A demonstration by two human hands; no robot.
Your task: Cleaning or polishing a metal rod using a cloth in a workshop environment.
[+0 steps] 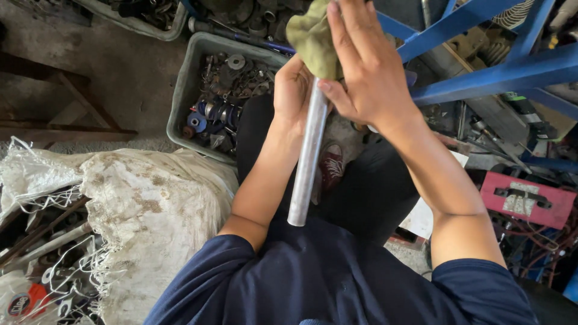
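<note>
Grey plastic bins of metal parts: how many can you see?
2. One grey bin sits left of the left hand; another bin lies at the top edge, cut off. More may be hidden.

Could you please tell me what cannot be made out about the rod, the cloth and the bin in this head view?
- Metal rod: top end hidden by right hand and green cloth.
- Cloth: cut off by the top edge.
- Left hand: fingers hidden behind the rod.
- Grey bin: small parts too cluttered to identify.
</note>
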